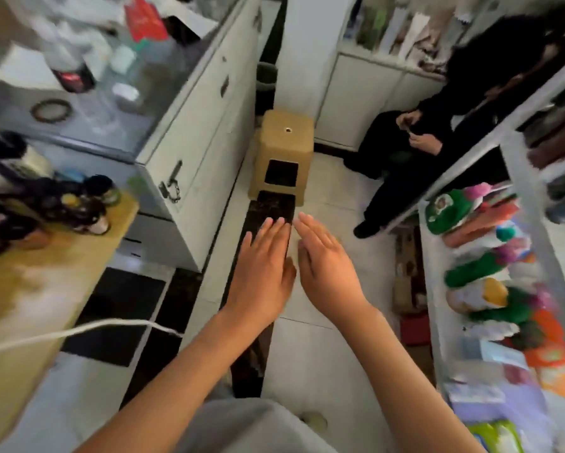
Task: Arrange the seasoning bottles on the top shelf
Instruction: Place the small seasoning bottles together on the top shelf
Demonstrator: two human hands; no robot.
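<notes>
two flat, empty hands, left hand [260, 269] beside right hand [326, 266], seasoning bottles [78, 204] far left

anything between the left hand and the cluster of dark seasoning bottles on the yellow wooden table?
Head view: between the left hand and the dark seasoning bottles only the yellow wooden table, the white cabinet's corner and floor show.

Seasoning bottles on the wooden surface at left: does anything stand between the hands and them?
Nothing visible does. Both the left hand and right hand hover open and empty over the floor aisle; the blurred seasoning bottles sit up-left on the wooden surface, only open air between.
</notes>
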